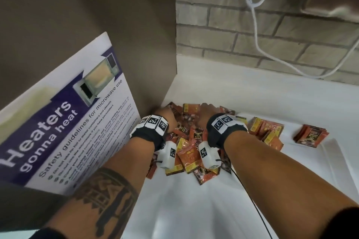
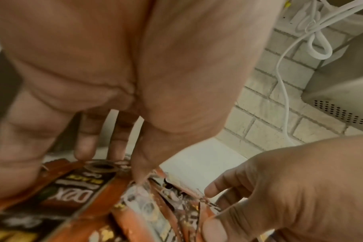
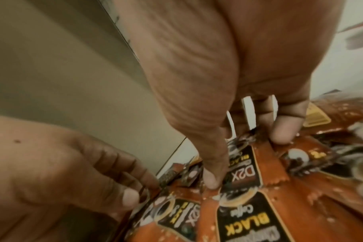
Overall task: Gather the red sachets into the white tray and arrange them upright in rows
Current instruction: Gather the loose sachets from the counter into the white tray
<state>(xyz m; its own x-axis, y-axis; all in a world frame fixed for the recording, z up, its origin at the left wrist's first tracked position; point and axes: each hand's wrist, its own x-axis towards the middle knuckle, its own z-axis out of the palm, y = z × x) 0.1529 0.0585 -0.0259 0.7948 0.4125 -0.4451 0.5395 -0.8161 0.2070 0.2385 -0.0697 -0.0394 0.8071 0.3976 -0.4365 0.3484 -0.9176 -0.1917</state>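
Head view: both hands, left hand and right hand, press spread fingers onto the red sachets heaped on the tabletop. A small stack lies in the white tray at three o'clock.

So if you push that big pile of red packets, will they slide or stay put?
Probably slide. The red sachets look flat and glossy and lie loosely overlapping on the smooth white counter, so a push would likely fan them out. They look thin and crinkly, so likely light and bendy. The small stack to the right might topple.
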